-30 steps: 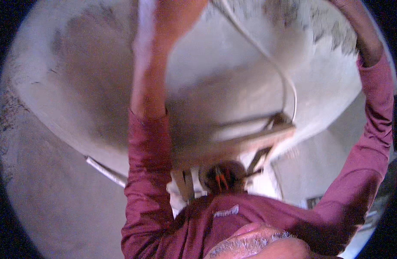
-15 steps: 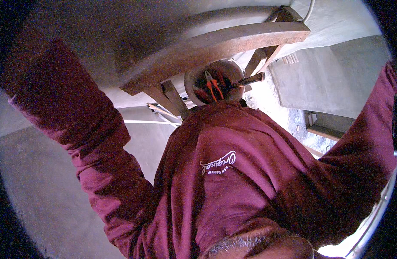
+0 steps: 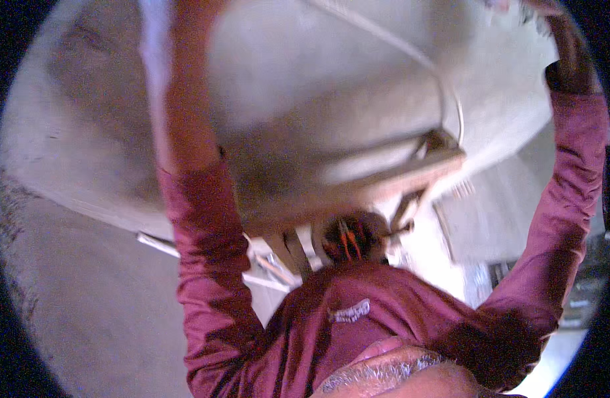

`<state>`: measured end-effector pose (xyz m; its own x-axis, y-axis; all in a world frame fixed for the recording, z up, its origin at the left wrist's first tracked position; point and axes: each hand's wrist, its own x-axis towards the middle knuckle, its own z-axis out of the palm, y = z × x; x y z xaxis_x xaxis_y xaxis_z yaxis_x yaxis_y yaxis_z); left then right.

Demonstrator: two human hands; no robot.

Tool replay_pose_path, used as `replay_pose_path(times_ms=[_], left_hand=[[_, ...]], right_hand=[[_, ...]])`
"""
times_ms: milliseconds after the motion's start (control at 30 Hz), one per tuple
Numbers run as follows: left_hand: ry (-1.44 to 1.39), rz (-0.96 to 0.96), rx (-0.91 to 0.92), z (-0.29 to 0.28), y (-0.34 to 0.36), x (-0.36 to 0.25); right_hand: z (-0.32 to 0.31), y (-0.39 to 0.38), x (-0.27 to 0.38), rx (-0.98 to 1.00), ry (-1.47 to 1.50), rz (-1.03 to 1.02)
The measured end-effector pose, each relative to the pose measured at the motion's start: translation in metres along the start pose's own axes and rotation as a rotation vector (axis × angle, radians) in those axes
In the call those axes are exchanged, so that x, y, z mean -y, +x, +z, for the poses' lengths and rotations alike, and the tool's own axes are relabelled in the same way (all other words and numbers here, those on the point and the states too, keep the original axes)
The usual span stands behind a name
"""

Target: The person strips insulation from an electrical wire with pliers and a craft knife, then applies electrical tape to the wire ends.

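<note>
Both my arms, in dark red sleeves, reach upward against a grey concrete surface (image 3: 331, 86). My left forearm (image 3: 189, 79) is bare above the sleeve and blurred; it runs off the top edge, so the hand is out of the picture. My right hand (image 3: 565, 46) is at the top right rim, dark and blurred, and its fingers cannot be made out. Between the arms a rusty brown wooden plank (image 3: 384, 179) lies across the view. Below it sits a round dark holder with orange-handled tools (image 3: 350, 237).
A thin white cable (image 3: 444, 93) curves down the concrete to the plank's right end. Wooden legs (image 3: 293, 251) stand under the plank, and a pale pipe (image 3: 159, 242) lies at the left. My dark red shirt (image 3: 371, 318) fills the lower middle.
The view has swung back up: half a second ago my chest filled the picture with the plank at the top. Now the plank sits mid-frame and both arms stretch upward again.
</note>
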<state>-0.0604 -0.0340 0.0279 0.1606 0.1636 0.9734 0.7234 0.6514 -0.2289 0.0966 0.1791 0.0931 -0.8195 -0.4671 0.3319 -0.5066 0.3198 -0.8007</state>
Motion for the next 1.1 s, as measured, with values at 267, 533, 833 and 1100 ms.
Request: replay_pose_path(times_ms=[267,533,833,1100], left_hand=[[0.021,0.059,-0.032,-0.018,0.033,-0.028],[0.038,-0.013,-0.077,-0.012,0.045,-0.027],[-0.214,-0.11,0.052,-0.012,0.057,-0.02],[-0.498,-0.183,0.277,-0.004,0.069,0.025]], right_hand=[[-0.027,0.042,0.043,-0.338,-1.065,-0.352],[-0.01,-0.001,0.01,-0.327,-1.088,-0.229],[-0.007,0.054,-0.001,-0.432,-1.044,-0.432],[0.014,0.053,-0.02,-0.704,-1.041,-0.494]])
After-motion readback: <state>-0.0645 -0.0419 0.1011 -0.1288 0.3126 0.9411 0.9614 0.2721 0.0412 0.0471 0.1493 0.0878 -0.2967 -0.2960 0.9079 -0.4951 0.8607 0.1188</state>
